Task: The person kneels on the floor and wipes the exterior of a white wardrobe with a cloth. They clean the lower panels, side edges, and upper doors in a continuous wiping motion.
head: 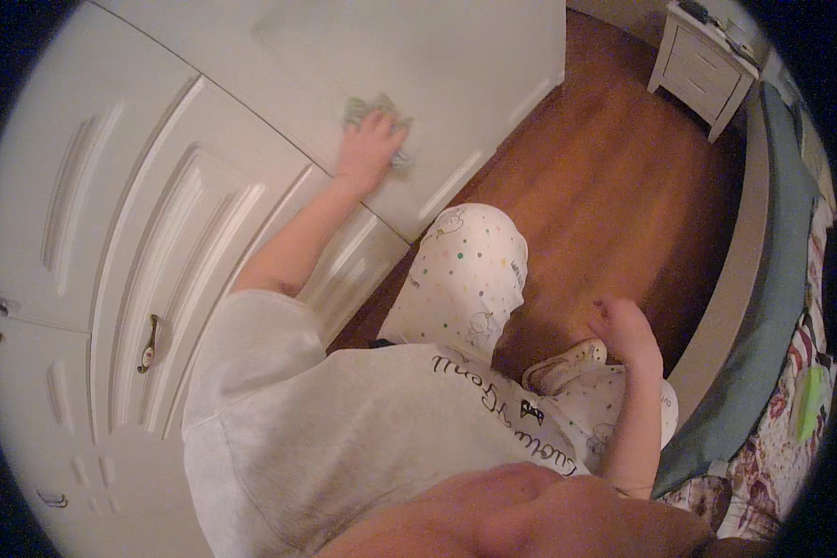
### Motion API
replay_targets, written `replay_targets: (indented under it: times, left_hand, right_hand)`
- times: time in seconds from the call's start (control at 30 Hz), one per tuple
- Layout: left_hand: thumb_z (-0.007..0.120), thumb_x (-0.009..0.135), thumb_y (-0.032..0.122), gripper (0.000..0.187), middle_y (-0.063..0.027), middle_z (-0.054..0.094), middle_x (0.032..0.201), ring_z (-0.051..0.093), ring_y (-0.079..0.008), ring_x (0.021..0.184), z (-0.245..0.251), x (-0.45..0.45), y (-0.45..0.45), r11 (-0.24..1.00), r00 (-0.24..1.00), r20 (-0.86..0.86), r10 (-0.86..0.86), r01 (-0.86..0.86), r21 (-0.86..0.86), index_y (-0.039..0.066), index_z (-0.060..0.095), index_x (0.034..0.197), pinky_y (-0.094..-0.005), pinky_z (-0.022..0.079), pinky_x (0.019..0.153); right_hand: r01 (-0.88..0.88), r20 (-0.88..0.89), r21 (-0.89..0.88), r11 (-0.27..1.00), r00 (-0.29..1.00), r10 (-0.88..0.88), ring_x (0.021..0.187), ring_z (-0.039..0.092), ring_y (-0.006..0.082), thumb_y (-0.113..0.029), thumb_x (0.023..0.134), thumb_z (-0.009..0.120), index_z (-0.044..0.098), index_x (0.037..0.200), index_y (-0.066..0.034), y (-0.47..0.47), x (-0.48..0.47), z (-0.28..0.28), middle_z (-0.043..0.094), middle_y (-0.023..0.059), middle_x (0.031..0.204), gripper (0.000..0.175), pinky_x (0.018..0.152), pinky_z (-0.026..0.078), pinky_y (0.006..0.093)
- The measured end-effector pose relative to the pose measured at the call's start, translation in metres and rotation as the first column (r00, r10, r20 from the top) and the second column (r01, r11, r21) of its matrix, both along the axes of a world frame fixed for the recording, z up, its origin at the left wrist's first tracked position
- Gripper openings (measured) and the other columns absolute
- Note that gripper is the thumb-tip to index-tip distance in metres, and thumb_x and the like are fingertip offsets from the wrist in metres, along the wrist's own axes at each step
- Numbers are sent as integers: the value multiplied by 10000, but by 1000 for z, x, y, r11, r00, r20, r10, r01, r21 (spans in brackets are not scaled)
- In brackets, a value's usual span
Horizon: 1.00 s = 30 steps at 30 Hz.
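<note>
My left hand [371, 150] is pressed on a green and white cloth [380, 108], which lies against the white side panel [460, 77] of a wardrobe. The hand and cloth are slightly blurred, and part of the cloth is hidden under the fingers. On the right, my right hand [624, 328] hangs over my bent leg, above a light clog [565, 366]. Its fingers look loosely curled, and nothing is plainly held in it.
White wardrobe doors with raised panels and a metal handle [151, 345] fill the left. A white nightstand [708, 66] with small things on top stands on the wooden floor [621, 181]. Along the right runs a bed with a teal-edged side [781, 230], patterned bedding and a green object [809, 404].
</note>
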<state>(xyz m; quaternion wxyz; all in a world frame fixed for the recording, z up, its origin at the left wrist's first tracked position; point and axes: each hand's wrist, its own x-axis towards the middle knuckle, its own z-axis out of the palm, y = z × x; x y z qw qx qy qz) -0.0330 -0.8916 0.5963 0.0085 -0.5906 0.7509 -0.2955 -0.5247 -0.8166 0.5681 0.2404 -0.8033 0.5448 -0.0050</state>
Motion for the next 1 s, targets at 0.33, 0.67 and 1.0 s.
replay_targets:
  times: [0.33,0.67,1.0]
  left_hand:
    - [639,788,186,201,-34,629,1058,519,-201,1141,-197,-2,25,929,976,90,-197,157,334,179,680,985,-435,416,915]
    - [686,818,187,442,-151,532,1342,439,-318,1307,7,-104,-177,992,992,-123,9,-24,-124,101,597,1242,-499,357,1050]
    - [717,850,245,686,-244,361,1493,318,-370,1410,-28,-135,-223,995,998,-31,-51,48,-89,52,420,1437,-492,308,1118]
  right_hand:
    - [69,-25,105,992,997,-66,988,640,405,-208,828,677,653,1132,-14,-6,8,17,671,246,1025,362,865,512,454]
    - [64,-83,228,971,995,-46,1016,634,380,-231,833,690,647,1151,-38,-2,5,20,670,220,1067,375,883,508,445]
    - [179,-121,247,952,981,-153,970,648,374,-155,808,729,613,1119,-29,-4,9,19,667,205,1026,355,843,520,435]
